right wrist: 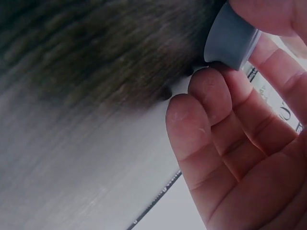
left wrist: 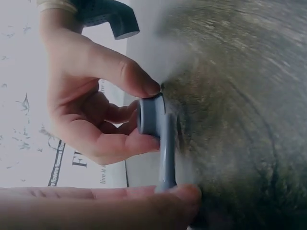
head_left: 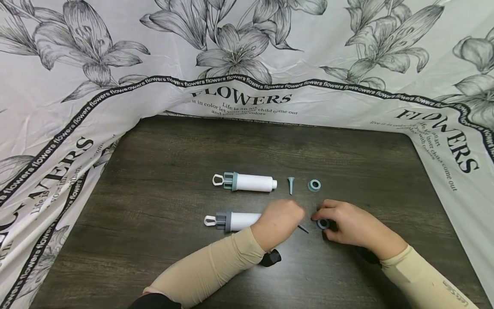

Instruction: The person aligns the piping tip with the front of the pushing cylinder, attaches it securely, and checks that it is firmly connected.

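My right hand (head_left: 349, 223) pinches a grey flanged ring (head_left: 322, 224) between thumb and fingers, low over the table. In the right wrist view the side wall of this ring (right wrist: 230, 38) shows between the fingertips. My left hand (head_left: 279, 221) pinches a slim grey tapered nozzle (left wrist: 168, 153) at one end; its thin tip points toward the ring and overlaps it in the left wrist view. Beneath my left forearm and hand lies a white tube with a grey end (head_left: 243, 221) and a white loop handle, its right end hidden by the hand.
Farther back lies a matching white tube with a teal end (head_left: 254, 183), a teal nozzle (head_left: 291, 184) and a teal ring (head_left: 314, 185) in a row. A flower-printed white cloth (head_left: 247, 51) encloses the dark wooden table (head_left: 173, 146) at the back and sides.
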Demonstrator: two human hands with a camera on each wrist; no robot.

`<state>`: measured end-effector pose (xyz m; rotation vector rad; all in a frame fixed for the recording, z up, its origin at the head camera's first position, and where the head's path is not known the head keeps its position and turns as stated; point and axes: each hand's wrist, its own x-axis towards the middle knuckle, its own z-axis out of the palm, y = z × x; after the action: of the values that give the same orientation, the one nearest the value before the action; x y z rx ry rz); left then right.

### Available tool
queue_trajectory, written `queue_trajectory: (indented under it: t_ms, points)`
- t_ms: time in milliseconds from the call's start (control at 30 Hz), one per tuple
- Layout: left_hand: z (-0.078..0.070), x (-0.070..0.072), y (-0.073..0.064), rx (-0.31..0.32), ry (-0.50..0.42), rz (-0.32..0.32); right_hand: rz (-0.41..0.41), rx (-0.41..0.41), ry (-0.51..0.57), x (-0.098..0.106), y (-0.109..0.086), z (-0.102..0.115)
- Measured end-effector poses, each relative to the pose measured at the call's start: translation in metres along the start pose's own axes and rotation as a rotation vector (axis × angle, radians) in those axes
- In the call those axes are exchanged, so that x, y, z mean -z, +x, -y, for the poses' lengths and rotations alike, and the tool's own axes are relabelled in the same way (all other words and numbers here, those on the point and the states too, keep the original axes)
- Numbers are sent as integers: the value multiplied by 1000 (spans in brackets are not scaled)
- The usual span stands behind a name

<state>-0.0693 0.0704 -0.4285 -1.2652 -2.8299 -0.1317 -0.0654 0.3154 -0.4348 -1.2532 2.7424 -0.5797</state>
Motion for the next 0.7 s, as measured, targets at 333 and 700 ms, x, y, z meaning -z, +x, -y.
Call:
queue_trajectory:
  t_ms: [333, 700]
  points:
    - [11, 11, 4, 13, -229, 12, -24, -59, -21, 6, -2, -2]
    - [26, 21, 8, 40, -373, -3, -186, -114, 25, 15, 4, -5]
